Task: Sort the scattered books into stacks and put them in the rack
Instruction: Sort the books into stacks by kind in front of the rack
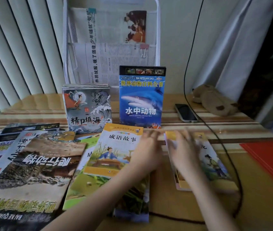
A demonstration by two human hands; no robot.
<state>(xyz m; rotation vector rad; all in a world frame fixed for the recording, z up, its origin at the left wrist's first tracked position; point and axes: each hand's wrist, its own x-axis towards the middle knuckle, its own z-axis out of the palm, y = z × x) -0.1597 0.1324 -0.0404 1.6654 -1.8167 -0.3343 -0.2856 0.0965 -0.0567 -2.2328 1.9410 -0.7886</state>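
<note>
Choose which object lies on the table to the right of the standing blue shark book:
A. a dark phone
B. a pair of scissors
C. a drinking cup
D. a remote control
A: a dark phone lies flat on the striped table, to the right of the blue shark book, near the black cable.

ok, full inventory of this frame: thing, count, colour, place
rack: one, white mesh, back centre, holds newspapers
newspapers: two clipped bundles, white, in rack
shark book: one, blue, upright before rack
wave-cover stack: one, grey, upright left of shark book
scattered books: several, mixed, flat at left
yellow book: one, flat, centre
yellow stack: one, flat, under right hand
phone: one, dark, right
plush toy: one, brown, far right
red folder: one, right edge
cable: one, black
left hand: on yellow book's edge
right hand: on yellow stack
</note>
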